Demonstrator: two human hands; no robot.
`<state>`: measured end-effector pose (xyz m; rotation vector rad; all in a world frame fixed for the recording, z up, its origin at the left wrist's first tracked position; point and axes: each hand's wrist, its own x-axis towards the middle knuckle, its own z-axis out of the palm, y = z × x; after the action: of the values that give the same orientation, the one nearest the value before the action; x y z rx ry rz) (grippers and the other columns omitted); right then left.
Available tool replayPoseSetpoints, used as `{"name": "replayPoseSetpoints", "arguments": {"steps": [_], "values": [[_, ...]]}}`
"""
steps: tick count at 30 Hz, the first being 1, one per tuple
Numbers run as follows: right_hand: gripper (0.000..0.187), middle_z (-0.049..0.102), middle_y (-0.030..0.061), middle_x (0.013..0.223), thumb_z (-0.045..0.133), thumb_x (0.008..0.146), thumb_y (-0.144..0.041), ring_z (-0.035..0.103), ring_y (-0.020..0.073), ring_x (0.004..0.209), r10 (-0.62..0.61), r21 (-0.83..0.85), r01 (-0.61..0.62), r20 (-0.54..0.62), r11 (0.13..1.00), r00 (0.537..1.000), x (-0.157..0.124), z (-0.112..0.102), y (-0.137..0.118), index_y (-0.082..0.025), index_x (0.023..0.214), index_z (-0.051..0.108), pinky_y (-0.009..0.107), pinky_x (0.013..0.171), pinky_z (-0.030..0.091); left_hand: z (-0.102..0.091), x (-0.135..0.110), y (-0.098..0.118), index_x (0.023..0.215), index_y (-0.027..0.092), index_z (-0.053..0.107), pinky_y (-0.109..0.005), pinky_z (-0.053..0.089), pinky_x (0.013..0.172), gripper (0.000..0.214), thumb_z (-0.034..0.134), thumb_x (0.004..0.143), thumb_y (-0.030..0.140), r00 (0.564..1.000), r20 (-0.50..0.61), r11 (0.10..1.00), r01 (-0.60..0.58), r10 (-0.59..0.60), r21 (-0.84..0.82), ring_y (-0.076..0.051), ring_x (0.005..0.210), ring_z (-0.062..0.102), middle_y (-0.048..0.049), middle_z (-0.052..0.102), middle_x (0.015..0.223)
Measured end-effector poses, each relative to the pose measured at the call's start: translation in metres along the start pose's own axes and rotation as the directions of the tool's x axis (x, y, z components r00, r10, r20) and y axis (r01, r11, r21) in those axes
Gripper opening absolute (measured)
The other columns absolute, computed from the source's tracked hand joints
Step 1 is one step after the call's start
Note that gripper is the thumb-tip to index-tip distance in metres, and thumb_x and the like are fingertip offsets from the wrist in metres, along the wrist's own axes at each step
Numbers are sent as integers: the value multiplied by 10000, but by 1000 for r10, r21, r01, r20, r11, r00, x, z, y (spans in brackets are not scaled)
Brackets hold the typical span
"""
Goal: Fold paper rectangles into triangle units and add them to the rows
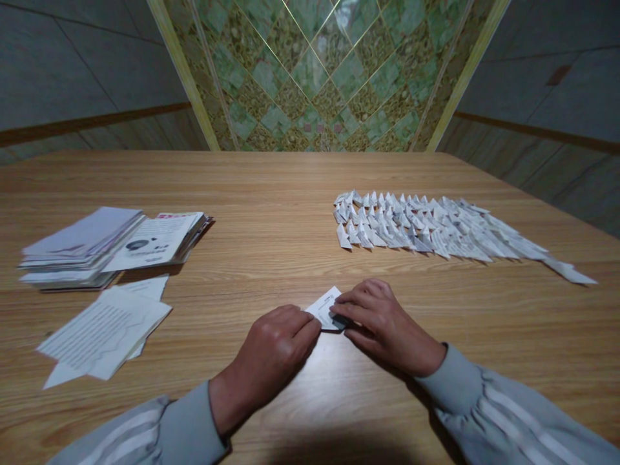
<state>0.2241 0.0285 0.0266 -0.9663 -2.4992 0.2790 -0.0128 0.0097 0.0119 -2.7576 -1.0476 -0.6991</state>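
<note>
A small folded piece of printed paper (325,309) lies on the table between my two hands, its pointed corner facing away from me. My left hand (281,339) is closed on the paper's left end, thumb and fingers together. On the right end, my right hand (375,323) grips it with bent fingers, and a dark printed patch shows under the fingertips. The parts of the paper under my fingers are hidden.
Rows of several folded paper pieces (411,226) stand at the right. Stacks of paper and booklets (82,242) lie at the left, with loose printed sheets (106,329) in front. The wooden table (252,187) reaches back to a tiled wall (314,71).
</note>
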Motion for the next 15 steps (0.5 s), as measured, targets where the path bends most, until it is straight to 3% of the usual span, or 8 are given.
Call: {"name": "replayPoseSetpoints", "arguments": {"steps": [7, 12, 15], "values": [[70, 745, 7, 974, 663, 922, -239, 551, 208, 975, -49, -32, 49, 0, 998, 999, -1, 2, 4, -261, 948, 723, 441, 986, 299, -3, 5, -4, 965, 166, 674, -322, 491, 713, 229, 450, 1012, 180, 998, 0, 996, -56, 56, -67, -188, 786, 608, -62, 688, 847], [80, 740, -18, 875, 659, 929, -259, 558, 190, 934, -135, 14, 135, 41, 991, 990, -1, -3, -1, -264, 892, 730, 435, 1013, 263, -8, 2, 1, 1010, 160, 660, -384, 526, 795, 215, 448, 1019, 194, 990, 35, 984, -135, 140, -113, -203, 846, 620, -71, 705, 916], [88, 734, -10, 872, 660, 929, -295, 564, 184, 924, -133, 90, 125, 87, 988, 987, -1, -4, -2, -256, 892, 729, 420, 982, 290, -10, -6, 6, 1090, 158, 648, -396, 538, 853, 198, 470, 1007, 182, 985, 69, 980, -148, 158, -137, -216, 930, 632, -87, 709, 1019]]}}
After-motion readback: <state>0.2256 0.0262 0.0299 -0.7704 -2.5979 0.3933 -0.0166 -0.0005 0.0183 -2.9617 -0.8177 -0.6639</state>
